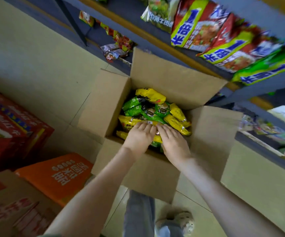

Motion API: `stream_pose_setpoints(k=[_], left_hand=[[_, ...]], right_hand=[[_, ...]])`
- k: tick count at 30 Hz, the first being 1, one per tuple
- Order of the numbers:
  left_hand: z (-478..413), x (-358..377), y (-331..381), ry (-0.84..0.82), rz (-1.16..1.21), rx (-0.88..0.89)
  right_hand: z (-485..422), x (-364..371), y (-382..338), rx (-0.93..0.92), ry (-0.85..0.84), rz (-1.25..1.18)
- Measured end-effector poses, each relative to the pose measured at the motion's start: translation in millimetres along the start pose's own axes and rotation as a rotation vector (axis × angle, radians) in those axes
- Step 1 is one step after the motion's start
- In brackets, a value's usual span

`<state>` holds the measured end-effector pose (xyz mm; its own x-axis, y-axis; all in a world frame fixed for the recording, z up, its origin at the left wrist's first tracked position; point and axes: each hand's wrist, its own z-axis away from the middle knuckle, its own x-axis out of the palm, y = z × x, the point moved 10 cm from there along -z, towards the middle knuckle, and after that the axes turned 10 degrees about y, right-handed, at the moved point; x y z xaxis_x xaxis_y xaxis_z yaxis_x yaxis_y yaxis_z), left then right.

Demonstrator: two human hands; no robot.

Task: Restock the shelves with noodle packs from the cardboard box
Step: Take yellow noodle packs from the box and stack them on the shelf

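Noodle packs [149, 112] (yellow, green) in cardboard box [172, 79], beneath flat, straight-fingered left hand [140, 135] and right hand [173, 142].

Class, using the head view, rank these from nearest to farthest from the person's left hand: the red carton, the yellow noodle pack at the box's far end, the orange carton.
1. Yellow noodle pack, inside the cardboard box, just beyond the left hand.
2. Orange carton, left of the box, lower down.
3. Red carton, at the far left edge.
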<state>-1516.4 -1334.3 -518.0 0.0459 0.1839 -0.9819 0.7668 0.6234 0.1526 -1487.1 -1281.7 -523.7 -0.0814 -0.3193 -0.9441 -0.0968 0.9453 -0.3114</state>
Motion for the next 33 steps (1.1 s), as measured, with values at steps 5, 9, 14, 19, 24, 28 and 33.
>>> stream_pose_setpoints(k=[5, 9, 14, 19, 24, 28, 33], left_hand=[[-27.6, -111.7, 100.1, 0.135, -0.025, 0.071], [-45.7, -199.1, 197.9, 0.233, -0.066, 0.125], [-69.0, -285.4, 324.1, 0.33, -0.078, 0.231], [-87.1, -352.0, 416.0, 0.476, 0.01, 0.355], [-109.6, -404.9, 476.3, 0.581, 0.071, 0.546], [-135.3, -438.9, 519.0, 0.746, 0.033, 0.699], [-170.3, -473.6, 574.6, 0.915, 0.042, 0.819]], right_hand=[[41.7, -149.3, 17.5, -0.028, 0.154, 0.017], [95.5, -276.6, 35.6, -0.045, 0.289, 0.094], [172.1, -402.5, 75.7, 0.026, 0.347, 0.188], [234.2, -504.4, 113.1, 0.104, 0.448, 0.298], [265.9, -578.4, 136.6, 0.08, 0.503, 0.358], [281.3, -634.2, 158.2, 0.104, 0.638, 0.415], [306.1, -698.4, 189.2, 0.098, 0.817, 0.466]])
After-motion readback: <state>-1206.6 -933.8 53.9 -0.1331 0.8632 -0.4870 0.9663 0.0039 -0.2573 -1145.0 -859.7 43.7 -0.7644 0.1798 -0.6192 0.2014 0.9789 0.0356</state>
